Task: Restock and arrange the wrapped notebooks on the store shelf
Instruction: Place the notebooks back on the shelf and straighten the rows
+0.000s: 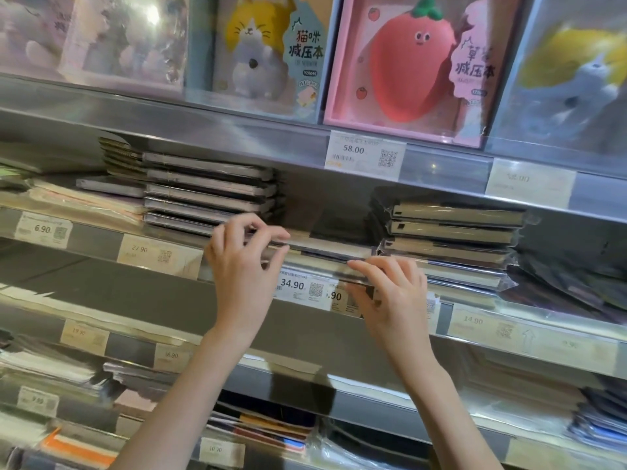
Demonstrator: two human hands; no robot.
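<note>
Both hands hold a small stack of wrapped notebooks [325, 254] level at the front lip of the middle shelf [101, 237], directly above the 34.90 tag [302, 288]. The left hand [242, 262] has its grip pinching the stack's left end, fingers curled over the top and thumb beneath. The right hand [390, 293] pinches the right end, fingers laid along the front edge. Left of the tag and higher, a pile of grey notebooks [210, 195] lies flat on the shelf. Right of the tag, a pile of dark notebooks [451, 239] stands just beside the held stack. Well above the tag, a pink strawberry box [407, 62] stands upright on the top shelf, with a 58.00 tag [364, 154] under it.
</note>
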